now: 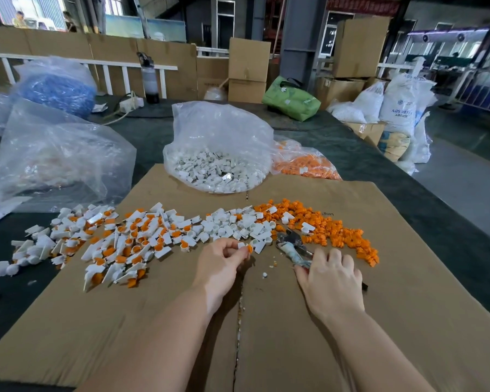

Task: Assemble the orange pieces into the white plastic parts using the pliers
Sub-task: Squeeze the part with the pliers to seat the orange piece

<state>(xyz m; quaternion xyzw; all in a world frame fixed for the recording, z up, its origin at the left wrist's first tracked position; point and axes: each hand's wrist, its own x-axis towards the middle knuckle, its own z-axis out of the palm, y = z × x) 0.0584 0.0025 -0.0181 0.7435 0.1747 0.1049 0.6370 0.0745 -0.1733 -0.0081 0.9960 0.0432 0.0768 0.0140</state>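
The pliers (293, 248) lay on the cardboard sheet (379, 306) at about 1 o'clock from the frame's centre, their handles largely hidden under the right hand (330, 274). That hand's fingers curled over the handles, though how firmly its grip clenched them could not be made out. The plier head was partly buried at the edge of the loose orange pieces (337, 230). The left hand (221, 263) pinched a small white part with an orange piece (246, 247) between thumb and fingertips; how far the orange piece sat inside the white one was too small to tell.

At 10 o'clock from the left hand spread a heap of assembled white-and-orange parts (125, 244), running off the cardboard onto the dark bench (17, 292). At 12 o'clock lay loose white parts (232, 224), touching the orange pile on their right. Beyond them stood an open clear bag of white parts (218, 162), with a bag of orange pieces (303, 164) just beside it at 3 o'clock. A crumpled clear bag (54, 159) sat at the far left, its contents blurred. Tiny crumbs (264, 275) lay between the hands.

The cardboard nearest the person was bare, split by a seam (238, 335) running toward 6 o'clock. The bench's right edge dropped away at 3 o'clock.
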